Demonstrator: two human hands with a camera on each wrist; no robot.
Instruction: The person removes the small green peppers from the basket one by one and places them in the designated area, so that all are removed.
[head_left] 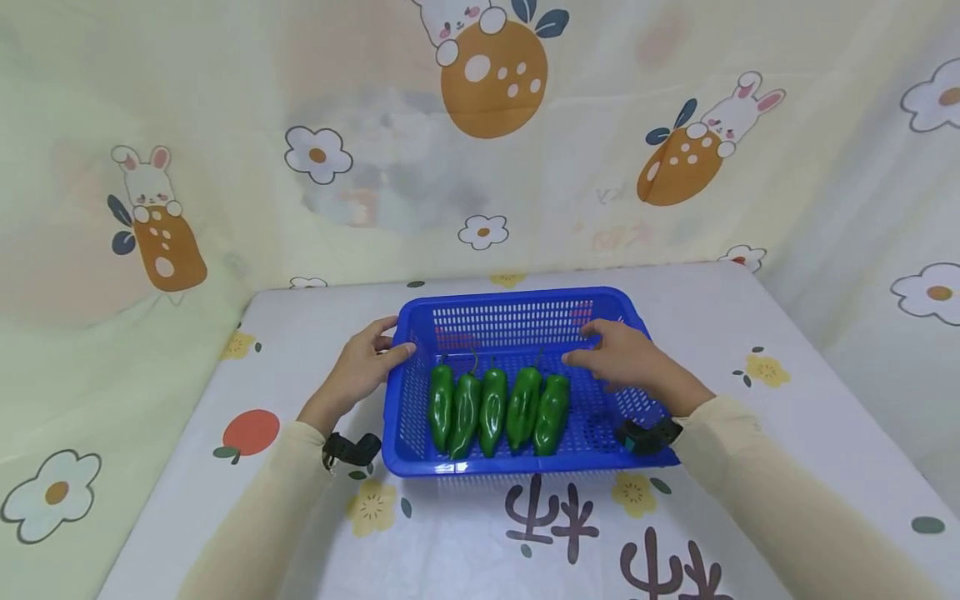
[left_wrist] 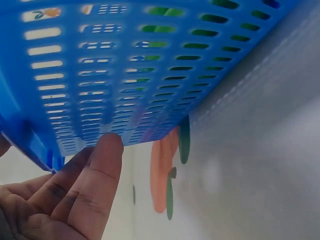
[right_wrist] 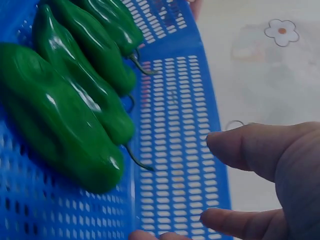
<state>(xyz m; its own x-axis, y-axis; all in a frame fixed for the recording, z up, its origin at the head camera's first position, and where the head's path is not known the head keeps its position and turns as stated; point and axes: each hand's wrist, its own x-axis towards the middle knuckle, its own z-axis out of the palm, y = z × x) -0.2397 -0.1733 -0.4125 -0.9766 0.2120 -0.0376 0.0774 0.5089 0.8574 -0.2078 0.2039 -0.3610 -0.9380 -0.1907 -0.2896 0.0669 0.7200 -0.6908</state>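
A blue plastic basket (head_left: 487, 468) with slotted walls sits on the table. Several glossy green peppers (head_left: 493, 412) lie side by side in its left and middle part, stems toward the far wall. My left hand (head_left: 362, 362) grips the basket's left rim, thumb over the top and fingers against the outer wall (left_wrist: 115, 75). Over the right part of the basket hovers my right hand (head_left: 626, 358), thumb and fingers spread with nothing between them. In the right wrist view the rightmost pepper (right_wrist: 55, 120) lies closest to that hand, apart from the fingers.
A pale tablecloth (head_left: 442, 542) with printed flowers and fruit covers the table. Behind and on both sides hangs a curtain (head_left: 405, 250) with rabbit and flower prints. Dark wrist straps (head_left: 352, 450) sit on both wrists.
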